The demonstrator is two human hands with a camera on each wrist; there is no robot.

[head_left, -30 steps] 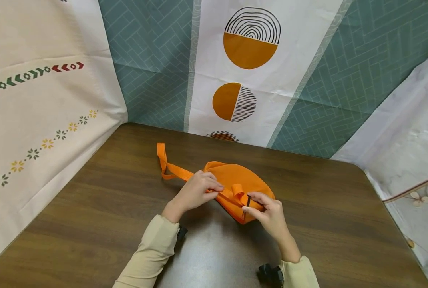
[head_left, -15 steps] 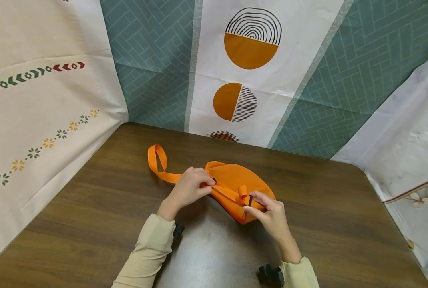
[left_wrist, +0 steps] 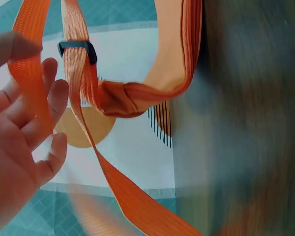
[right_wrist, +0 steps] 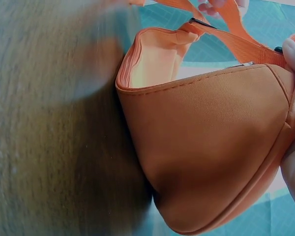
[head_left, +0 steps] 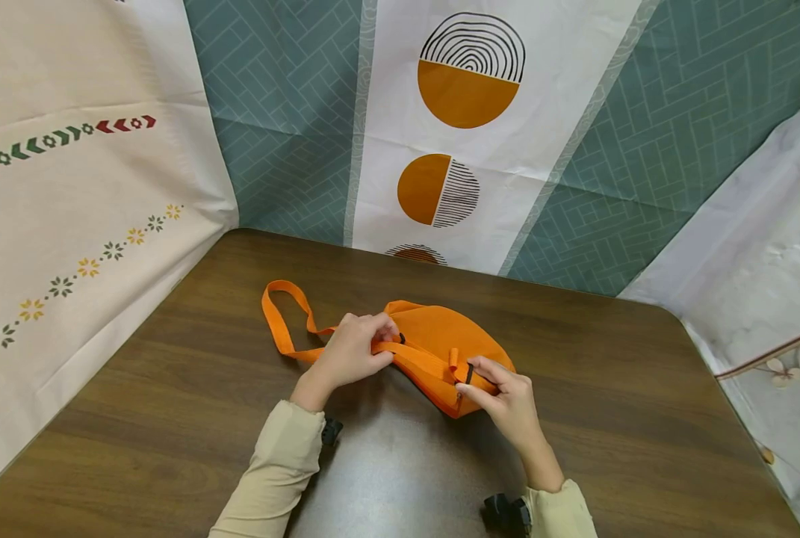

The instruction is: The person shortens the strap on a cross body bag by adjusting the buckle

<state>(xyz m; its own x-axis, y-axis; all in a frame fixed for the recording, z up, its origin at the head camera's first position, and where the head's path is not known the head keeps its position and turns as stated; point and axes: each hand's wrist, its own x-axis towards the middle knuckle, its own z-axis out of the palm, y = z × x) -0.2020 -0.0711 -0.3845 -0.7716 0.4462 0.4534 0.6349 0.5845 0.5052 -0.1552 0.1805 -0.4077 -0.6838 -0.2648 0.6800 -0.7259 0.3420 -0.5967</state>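
Observation:
An orange sling bag [head_left: 450, 329] lies on the table, and in the right wrist view its opening gapes beside the tabletop. My left hand [head_left: 352, 350] holds the orange strap [head_left: 275, 323] near the bag's left end. In the left wrist view one strap run [left_wrist: 29, 73] passes between the thumb and fingers. A black slider [left_wrist: 77, 44] sits on another run just beyond the fingertips. At the bag's right end, thumb and forefinger of my right hand [head_left: 507, 392] pinch a second black slider [head_left: 470, 373], where a short strap loop [head_left: 453, 360] stands up.
The brown wooden table [head_left: 171, 388] has a patterned teal and white cloth [head_left: 292, 149] hanging behind it. White cloths flank it, the left one [head_left: 90, 209] with embroidery-like motifs. The strap's loose loop spreads over the table left of the bag.
My left hand has shifted left along the strap, and the strap loop has swung left and widened. The slider near the left hand has come into sight. My right hand has barely moved.

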